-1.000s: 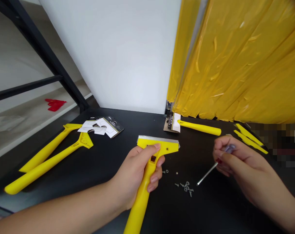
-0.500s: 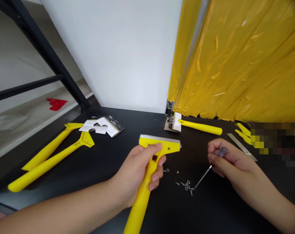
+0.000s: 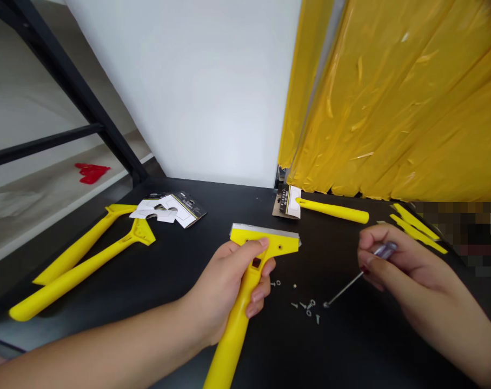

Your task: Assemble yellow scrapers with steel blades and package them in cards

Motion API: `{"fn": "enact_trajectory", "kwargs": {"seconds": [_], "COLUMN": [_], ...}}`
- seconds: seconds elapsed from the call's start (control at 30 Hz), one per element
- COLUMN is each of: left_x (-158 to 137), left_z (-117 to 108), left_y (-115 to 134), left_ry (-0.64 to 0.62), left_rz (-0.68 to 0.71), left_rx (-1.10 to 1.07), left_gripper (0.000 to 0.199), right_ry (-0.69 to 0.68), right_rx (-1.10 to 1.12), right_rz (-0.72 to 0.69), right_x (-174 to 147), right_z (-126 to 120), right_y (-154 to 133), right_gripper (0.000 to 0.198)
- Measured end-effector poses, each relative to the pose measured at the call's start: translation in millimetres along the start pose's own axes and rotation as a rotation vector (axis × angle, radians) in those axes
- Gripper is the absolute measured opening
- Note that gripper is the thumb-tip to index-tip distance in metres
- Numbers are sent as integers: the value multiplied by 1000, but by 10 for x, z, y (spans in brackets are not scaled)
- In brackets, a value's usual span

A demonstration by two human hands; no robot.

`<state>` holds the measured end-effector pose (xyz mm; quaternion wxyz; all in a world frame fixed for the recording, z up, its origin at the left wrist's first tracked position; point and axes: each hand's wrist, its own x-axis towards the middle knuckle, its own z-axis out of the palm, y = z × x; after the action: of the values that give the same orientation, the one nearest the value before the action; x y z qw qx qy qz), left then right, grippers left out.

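My left hand (image 3: 239, 281) is wrapped round a yellow scraper (image 3: 233, 329), thumb on its head. A metal blade (image 3: 265, 230) lies along the head's far edge, and a dark square hole shows below the thumb. In my right hand (image 3: 403, 275) is a screwdriver (image 3: 346, 288) with a translucent purplish handle, gripped between thumb and fingers. At its tip is a small metal piece (image 3: 326, 305), too small to tell whether screw or nut. Several loose screws and nuts (image 3: 309, 307) lie on the black table between my hands, left of the tip.
Two yellow scraper handles (image 3: 83, 259) lie at left beside printed cards (image 3: 180, 208). Another yellow handle (image 3: 334, 209) touches a card (image 3: 286, 202) at the back. Yellow strips (image 3: 419, 232) lie at right. Yellow plastic sheeting (image 3: 391, 108) and a white panel (image 3: 197, 97) stand behind the table.
My right hand has moved right with the screwdriver. Its tip has come away from the pile of screws and nuts, with a small metal piece at it. My left hand stays nearly still.
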<state>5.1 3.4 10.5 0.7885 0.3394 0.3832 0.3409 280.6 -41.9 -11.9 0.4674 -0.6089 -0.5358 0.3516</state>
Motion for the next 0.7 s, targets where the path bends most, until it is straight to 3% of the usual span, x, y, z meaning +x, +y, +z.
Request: {"fn": "enact_trajectory", "kwargs": {"seconds": [0.2, 0.43, 0.7], "left_x": [1, -12, -20], "left_z": [-2, -16, -3], "left_y": [-2, 2, 0], "left_ry": [-7, -9, -6], "left_rz": [7, -3, -5], "left_rx": [-1, -9, -7], "left_gripper": [42, 41, 41], "right_ry": [47, 35, 47], "right_rx": [-97, 24, -60], "right_rz": [-89, -33, -65], "right_x": [-27, 2, -17], "right_z": [-40, -34, -78], "right_y": [-11, -3, 19], "right_gripper": [28, 32, 28]}}
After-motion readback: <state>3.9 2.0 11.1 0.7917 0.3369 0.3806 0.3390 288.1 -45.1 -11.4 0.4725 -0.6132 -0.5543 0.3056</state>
